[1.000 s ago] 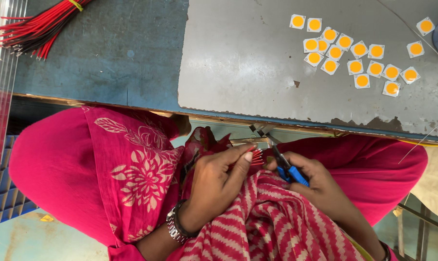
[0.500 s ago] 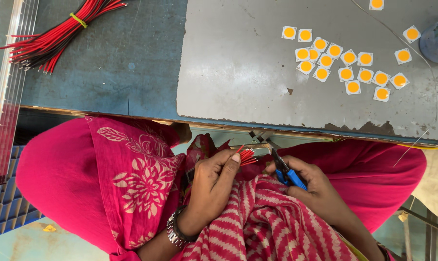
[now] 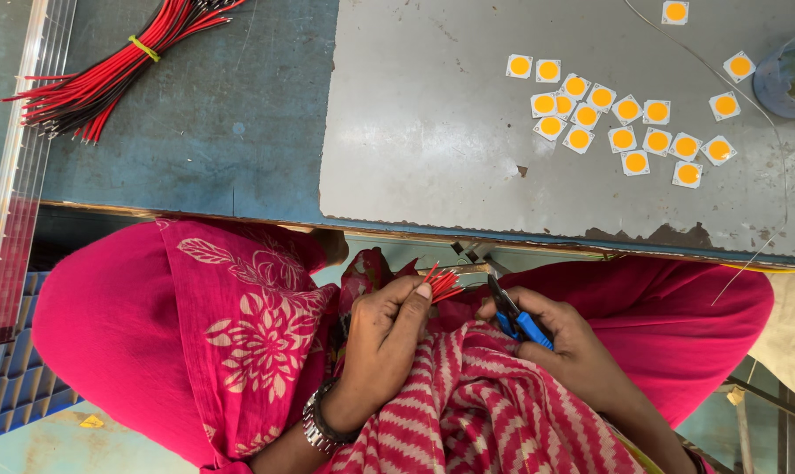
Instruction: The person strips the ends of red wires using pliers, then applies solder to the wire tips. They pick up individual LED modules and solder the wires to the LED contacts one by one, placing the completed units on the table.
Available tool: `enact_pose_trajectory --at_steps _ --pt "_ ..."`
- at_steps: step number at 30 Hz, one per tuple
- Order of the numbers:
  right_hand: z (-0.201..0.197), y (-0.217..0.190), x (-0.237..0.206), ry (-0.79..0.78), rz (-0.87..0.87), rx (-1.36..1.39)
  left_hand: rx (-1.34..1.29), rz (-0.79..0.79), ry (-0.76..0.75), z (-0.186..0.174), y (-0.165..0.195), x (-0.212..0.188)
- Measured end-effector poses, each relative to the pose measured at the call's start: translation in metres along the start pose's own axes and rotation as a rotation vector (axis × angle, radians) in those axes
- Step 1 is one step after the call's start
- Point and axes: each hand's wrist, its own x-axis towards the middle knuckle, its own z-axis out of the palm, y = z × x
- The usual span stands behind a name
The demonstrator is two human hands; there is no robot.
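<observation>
My left hand (image 3: 384, 338), with a metal bracelet at the wrist, pinches a small bunch of short red wires (image 3: 441, 283) whose ends fan out above the fingers. My right hand (image 3: 573, 347) grips blue-handled cutters (image 3: 516, 318), with the dark jaws pointing up toward the wire ends and a short gap between them. Both hands sit over my lap, on pink and striped cloth, just below the table edge.
A grey metal sheet (image 3: 467, 175) lies on the blue table. Several square yellow chips (image 3: 621, 138) lie scattered on it. A tied bundle of red wires (image 3: 107, 79) is at the far left, beside a long clear strip (image 3: 20, 175). A clear round container (image 3: 788, 79) stands at the right edge.
The red wire ends now stick out further from my left fingers. The cutters stay close beside them. The view has drifted slightly across the table.
</observation>
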Motion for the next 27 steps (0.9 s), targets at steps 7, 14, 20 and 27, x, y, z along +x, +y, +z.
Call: enact_pose_trajectory --at_steps 7,14,20,27 --pt "0.002 -0.031 -0.011 -0.012 -0.014 0.113 -0.036 0.095 -0.021 -0.003 0.001 -0.002" --pt "-0.013 -0.148 -0.039 0.113 -0.736 0.089 -0.226 0.084 -0.063 0.003 0.006 -0.006" --pt "0.020 -0.206 0.115 0.221 -0.832 -0.918 -0.267 0.117 -0.144 0.001 -0.002 -0.010" --pt "0.066 -0.207 0.169 0.370 -0.887 -1.114 -0.303 0.196 -0.236 0.002 -0.010 -0.007"
